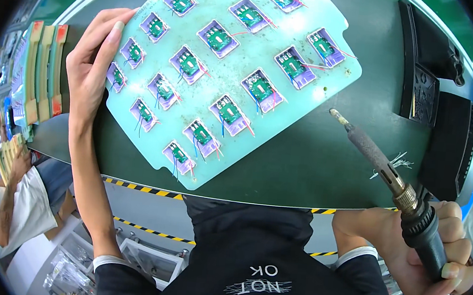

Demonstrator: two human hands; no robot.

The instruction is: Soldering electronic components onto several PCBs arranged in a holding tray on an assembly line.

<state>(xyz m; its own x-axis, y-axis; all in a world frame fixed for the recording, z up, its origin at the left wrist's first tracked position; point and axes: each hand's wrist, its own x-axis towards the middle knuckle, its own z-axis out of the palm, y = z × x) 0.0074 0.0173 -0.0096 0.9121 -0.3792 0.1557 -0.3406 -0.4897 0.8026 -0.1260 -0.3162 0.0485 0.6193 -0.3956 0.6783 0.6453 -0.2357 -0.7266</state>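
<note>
Across the dark green bench (314, 169), a pale green tray (319, 14) is lying askew, one corner pointing toward the worker; can't tell if it's resting flat or tilting. Its cutouts are holding purple housings (306, 76), each carrying a small green circuit board (218, 39), with red wires (348, 55) and blue wires (223, 129) trailing loose. Cutouts are likely spacing the pieces and presenting the boards face up.

Left hand (92, 59) is gripping the tray's left edge, thumb lying along the border, fingers bunching beside it; underside hidden. Probably steadying from the side, leaving most of the top uncovered. Left forearm is running almost straight up from the sleeve, wrist bending slightly toward the tray.

Right hand (457, 249) is clenching a soldering iron (408, 201), fingers wrapping round the black handle, well back from the metal, presumably for keeping skin off heat. Iron is slanting up and left, tip (334, 112) hanging near the tray's right-hand edge, apart from every board. Right forearm is appearing foreshortened past its sleeve.

Farther out: pale strands (399, 162) are lying beside the shaft, a black holder (430, 101) is standing upper right, a co-worker's forearm (6, 205) is showing lower left.
</note>
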